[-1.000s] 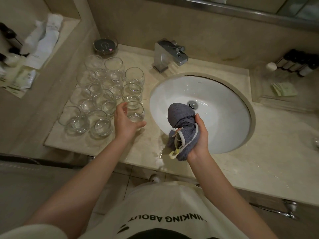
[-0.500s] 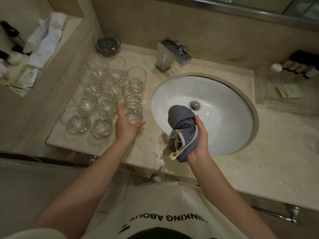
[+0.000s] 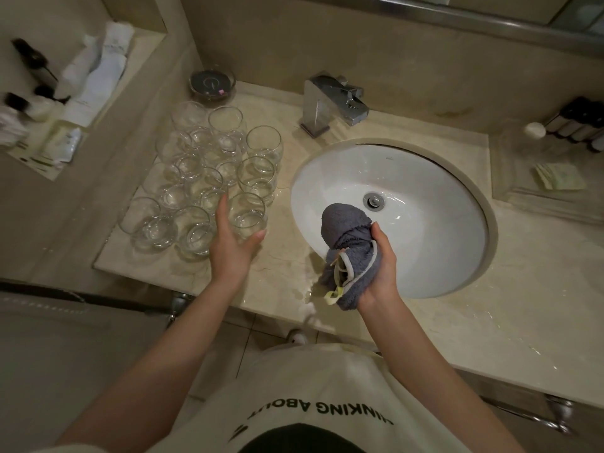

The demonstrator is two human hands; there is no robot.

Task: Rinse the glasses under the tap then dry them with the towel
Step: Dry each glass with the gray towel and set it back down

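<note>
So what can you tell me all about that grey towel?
The grey towel looks soft and fluffy, like terry cloth, with a pale trim along its edge and a yellowish loop hanging at the bottom. It is bunched into a lump, rounded on top. The right hand holds it in a curled grip above the near rim of the white sink. Nothing else touches it.

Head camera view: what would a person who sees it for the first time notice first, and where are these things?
The eye lands first on the grey towel, bunched in the right hand over the near rim of the white sink. Next comes the crowd of clear glasses on the counter left of the sink, where the left hand grips the nearest glass. Behind the basin stands a square chrome tap, with no water visibly running.
</note>
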